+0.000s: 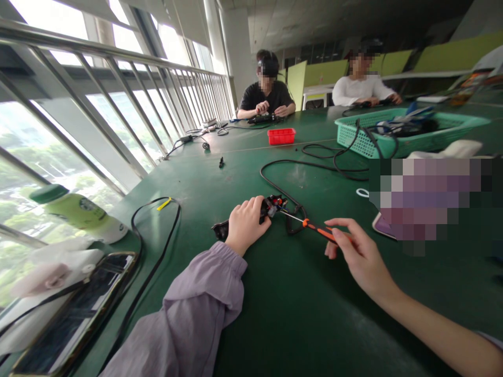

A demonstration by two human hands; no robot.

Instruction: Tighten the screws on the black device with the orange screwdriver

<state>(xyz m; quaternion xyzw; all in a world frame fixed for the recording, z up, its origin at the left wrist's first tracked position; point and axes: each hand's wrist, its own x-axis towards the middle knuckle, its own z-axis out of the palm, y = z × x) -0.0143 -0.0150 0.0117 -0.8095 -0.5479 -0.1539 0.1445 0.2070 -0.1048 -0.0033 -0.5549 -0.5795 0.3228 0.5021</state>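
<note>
My left hand (247, 222) is wrapped round a black device (221, 229) on the green table (283, 303). The device's right end is open, showing small parts and red and blue bits (277, 203). My right hand (359, 254) holds an orange and black screwdriver (320, 231) between thumb and fingers. Its thin metal shaft points left, and the tip is at the device's open end; whether it touches a screw is too small to tell. A black cable (275, 184) loops behind the device and runs to the right.
Around lie a phone (74, 314), a green-capped bottle (80, 212), a looped black strap (165, 246), a red tray (281, 137), a small black part (221, 163) and a green basket (353, 137) of cables and tools. Two people sit across the table. A blurred patch covers the right.
</note>
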